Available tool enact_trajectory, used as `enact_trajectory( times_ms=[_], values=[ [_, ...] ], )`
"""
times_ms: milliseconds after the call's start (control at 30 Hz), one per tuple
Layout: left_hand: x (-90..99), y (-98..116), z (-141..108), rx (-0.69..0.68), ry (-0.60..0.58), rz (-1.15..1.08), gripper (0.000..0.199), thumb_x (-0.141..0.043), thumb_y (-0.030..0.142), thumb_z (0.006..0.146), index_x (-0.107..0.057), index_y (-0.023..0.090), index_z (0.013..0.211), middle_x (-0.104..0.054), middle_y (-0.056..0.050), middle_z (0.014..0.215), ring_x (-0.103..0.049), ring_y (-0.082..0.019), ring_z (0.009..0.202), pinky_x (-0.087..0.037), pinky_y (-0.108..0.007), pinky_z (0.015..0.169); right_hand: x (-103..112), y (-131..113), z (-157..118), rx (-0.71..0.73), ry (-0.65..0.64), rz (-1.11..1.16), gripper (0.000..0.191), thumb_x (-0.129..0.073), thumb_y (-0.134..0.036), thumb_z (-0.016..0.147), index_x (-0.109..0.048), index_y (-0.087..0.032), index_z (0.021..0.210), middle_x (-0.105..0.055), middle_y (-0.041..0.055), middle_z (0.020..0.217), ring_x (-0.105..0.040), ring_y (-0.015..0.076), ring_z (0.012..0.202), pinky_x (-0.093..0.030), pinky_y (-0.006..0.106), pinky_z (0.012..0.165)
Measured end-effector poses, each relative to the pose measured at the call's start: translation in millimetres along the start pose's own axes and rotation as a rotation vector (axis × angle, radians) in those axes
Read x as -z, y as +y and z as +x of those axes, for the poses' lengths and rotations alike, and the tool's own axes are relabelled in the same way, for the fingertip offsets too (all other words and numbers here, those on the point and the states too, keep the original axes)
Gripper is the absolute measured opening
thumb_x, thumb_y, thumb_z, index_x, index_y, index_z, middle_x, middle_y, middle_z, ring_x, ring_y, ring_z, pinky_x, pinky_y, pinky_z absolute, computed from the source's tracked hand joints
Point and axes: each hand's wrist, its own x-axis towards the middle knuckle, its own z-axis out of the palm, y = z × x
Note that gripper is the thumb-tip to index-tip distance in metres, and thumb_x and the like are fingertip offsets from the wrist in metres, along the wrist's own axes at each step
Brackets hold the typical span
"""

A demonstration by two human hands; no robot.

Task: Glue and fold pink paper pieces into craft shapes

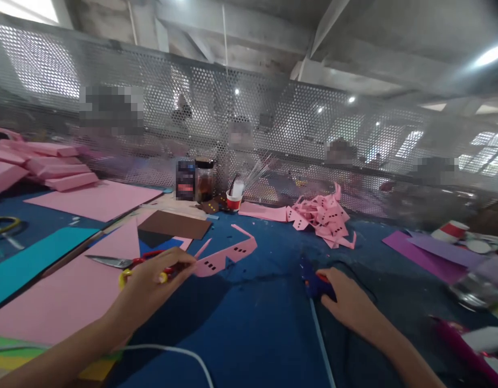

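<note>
My left hand [160, 280] pinches one end of a pink paper cutout [227, 257] shaped like glasses, with black squares on it and folded end strips. Beneath and beside that hand, scissors [111, 262] with red and yellow handles lie on pink paper. Over on the right, my right hand [348, 299] has its fingers around a dark blue glue gun [311, 280] with a red-orange trigger. A pale glue stick or cord [322, 342] runs back from the gun toward the lower edge; I cannot tell which.
Behind stands a perforated metal screen [216, 108]. A pile of similar pink cutouts [324, 215] lies at the back, near a red-and-white cup [234, 200] and a jar [204, 180]. Purple sheets [427, 256] lie right; pink blocks [59, 161] are stacked left. A white cable [172, 349] crosses the front.
</note>
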Motion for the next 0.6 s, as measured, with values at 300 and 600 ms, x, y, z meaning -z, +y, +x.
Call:
enact_trajectory(
  times_ms=[300,600],
  values=[
    [-2.8,1,-10,-0.217,-0.007,0.064,0.007,-0.062,0.031,0.097,-0.068,0.027,0.096,-0.071,0.001,0.091,-0.069,-0.015,0.082,-0.052,-0.021,0.074,7,11,-16,0.074,0.015,0.000,0.055,-0.049,-0.018,0.086,-0.057,-0.026,0.140,-0.067,0.0104,0.123,-0.065,0.0283,0.115,-0.051,0.046,0.101],
    [-2.7,0,-11,-0.325,0.011,0.186,0.008,-0.063,0.031,0.096,-0.069,0.032,0.102,-0.075,0.004,0.096,-0.072,-0.017,0.093,-0.054,-0.024,0.080,42,-17,-4,0.097,0.229,0.185,0.023,-0.048,-0.037,0.102,-0.068,-0.027,0.108,-0.070,0.0052,0.111,-0.069,0.0220,0.101,-0.054,0.036,0.089]
  ],
)
